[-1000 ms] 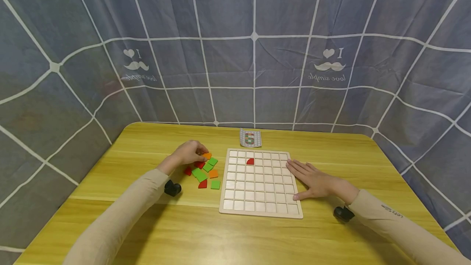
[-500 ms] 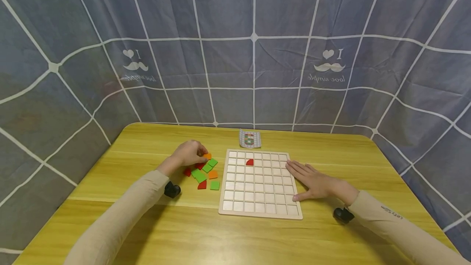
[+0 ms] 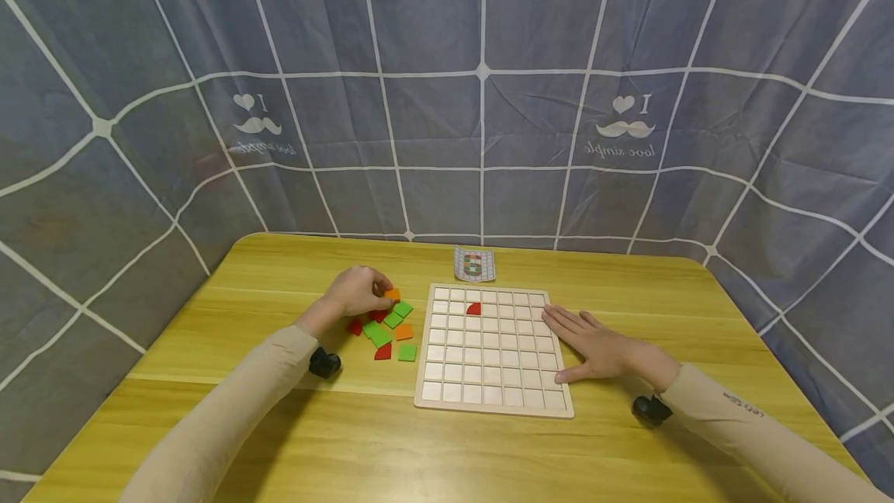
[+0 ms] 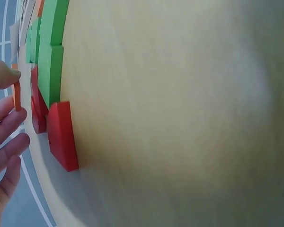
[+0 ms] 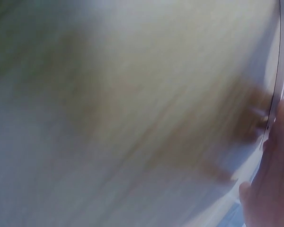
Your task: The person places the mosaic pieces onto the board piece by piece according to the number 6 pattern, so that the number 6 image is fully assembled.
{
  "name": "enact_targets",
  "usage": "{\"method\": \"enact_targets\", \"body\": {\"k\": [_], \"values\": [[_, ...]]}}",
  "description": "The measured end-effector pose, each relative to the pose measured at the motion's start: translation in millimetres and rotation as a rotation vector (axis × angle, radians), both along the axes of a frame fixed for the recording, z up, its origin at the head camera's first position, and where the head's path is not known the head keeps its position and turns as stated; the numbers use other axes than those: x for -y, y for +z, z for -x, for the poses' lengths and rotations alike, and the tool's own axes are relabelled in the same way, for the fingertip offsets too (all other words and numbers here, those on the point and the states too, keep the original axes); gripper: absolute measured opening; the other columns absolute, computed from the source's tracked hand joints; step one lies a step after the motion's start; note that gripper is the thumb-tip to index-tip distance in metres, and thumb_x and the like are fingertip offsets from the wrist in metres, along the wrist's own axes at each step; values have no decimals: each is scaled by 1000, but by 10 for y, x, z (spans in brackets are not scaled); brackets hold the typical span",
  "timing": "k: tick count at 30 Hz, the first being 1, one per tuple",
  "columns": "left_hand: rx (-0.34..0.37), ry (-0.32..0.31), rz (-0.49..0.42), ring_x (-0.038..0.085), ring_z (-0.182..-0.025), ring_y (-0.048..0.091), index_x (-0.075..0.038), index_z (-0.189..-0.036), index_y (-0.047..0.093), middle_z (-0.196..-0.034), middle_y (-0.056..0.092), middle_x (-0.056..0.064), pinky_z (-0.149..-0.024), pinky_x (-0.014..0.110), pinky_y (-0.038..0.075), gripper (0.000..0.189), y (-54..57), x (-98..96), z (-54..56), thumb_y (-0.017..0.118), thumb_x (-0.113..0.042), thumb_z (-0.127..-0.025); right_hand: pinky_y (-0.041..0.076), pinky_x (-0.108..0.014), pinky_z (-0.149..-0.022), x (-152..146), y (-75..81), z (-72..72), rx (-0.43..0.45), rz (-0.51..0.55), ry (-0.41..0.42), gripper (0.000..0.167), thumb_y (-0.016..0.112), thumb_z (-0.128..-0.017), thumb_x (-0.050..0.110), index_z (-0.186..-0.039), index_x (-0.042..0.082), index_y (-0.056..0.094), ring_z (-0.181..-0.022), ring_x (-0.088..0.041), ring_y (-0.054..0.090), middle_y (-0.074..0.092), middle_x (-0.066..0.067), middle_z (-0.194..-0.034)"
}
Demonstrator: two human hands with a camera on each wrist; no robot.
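Observation:
My left hand (image 3: 358, 290) pinches an orange tile (image 3: 393, 295) between thumb and fingers at the far end of a loose pile. In the left wrist view the orange tile (image 4: 17, 90) stands on edge between thumb and fingertips. Green tiles (image 3: 378, 334), red quarter-round tiles (image 3: 382, 352) and another orange tile (image 3: 403, 332) lie around it. My right hand (image 3: 594, 344) lies with straight, spread fingers on the right edge of a wooden grid board (image 3: 492, 408). One red quarter-round tile (image 3: 474, 309) sits in a cell near the board's far side.
Behind the board lies a small paper card (image 3: 474, 264) printed with a coloured grid pattern. The wooden table (image 3: 489, 456) ends at a grey-blue curtain (image 3: 433, 123) with white lines. Each wrist carries a black camera, such as the one by the right sleeve (image 3: 653, 410).
The orange tile at my left fingertips has shifted very slightly. My right hand stays on the board's edge, and the other tiles lie as before.

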State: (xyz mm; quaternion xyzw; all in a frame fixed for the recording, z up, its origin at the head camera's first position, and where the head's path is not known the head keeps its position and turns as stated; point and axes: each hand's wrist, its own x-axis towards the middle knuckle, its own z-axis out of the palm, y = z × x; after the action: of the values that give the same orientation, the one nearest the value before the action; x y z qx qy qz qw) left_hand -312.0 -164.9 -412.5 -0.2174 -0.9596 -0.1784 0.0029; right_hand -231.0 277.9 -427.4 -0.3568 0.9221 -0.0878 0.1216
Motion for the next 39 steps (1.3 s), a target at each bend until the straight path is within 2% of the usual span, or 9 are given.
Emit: {"method": "enact_targets", "body": {"k": [6,11,25,30,39], "values": [[-61,-45,-26,10,-71,64,-10,-97,76,-84,74,0,-69,31,52,30,-12,-31,-29,75,-30,-75,10,-65,-113,4,-5,1,1,-1,2,101,58,-86,60,-153,0,13,-147,-39,11,5,-22,-160],[-89,-82,-48,6,-67,61,-10,-96,77,-86,75,1,-68,28,51,29,10,-102,-77,76,-31,-75,11,-65,-113,1,-9,3,-5,0,3,101,58,-86,61,-153,-1,13,-147,-39,11,6,-22,-160],[-106,-177,-64,13,-77,65,-10,-98,77,-94,75,1,-68,26,53,28,95,-429,-192,76,-31,-78,12,-64,-113,-2,-9,1,-10,-2,8,101,57,-86,62,-153,0,13,-147,-39,12,6,-21,-160],[-103,-181,-53,10,-75,63,-12,-98,77,-95,75,0,-68,25,52,29,111,-556,-188,76,-33,-78,13,-63,-113,-15,-19,-1,-19,-3,8,101,57,-86,61,-153,-1,13,-147,-39,12,6,-21,-160],[-116,-250,-56,3,-63,53,-12,-96,77,-94,75,0,-63,20,46,27,78,-772,-131,75,-31,-77,13,-62,-114,-18,-23,12,-15,8,12,101,57,-86,61,-153,0,13,-147,-38,12,6,-21,-160]]}}
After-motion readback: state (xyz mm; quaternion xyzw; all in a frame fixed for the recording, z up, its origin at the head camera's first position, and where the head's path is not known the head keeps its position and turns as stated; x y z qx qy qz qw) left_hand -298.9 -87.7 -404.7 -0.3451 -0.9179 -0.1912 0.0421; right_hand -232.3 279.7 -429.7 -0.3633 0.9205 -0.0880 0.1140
